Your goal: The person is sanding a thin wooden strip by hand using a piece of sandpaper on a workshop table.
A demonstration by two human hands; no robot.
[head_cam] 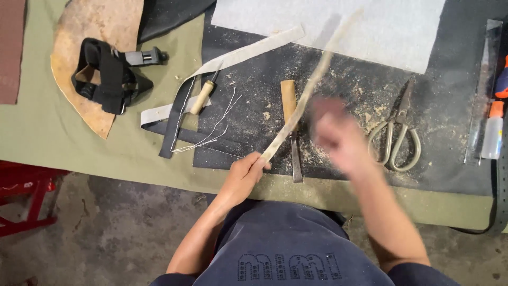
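We note scissors (396,135) right of the wooden-handled knife (291,127); awl (203,95) left of it, all on the mat (434,95).

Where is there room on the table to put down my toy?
Bare green cloth lies below the tan leather piece and black strap bundle. The white sheet up top is bare. It is crowded around the awl, knife, scissors and both hands.

**Bench surface and what's on it**

We see a table (132,159) under olive cloth. On it: black mat (444,153) dusted with shavings, white sheet (370,26), tan leather piece (95,21), black strap mount (111,74), scissors (397,132), wooden-handled awl (203,95), knife (291,122), clear ruler (484,85), small glue bottle (493,131).
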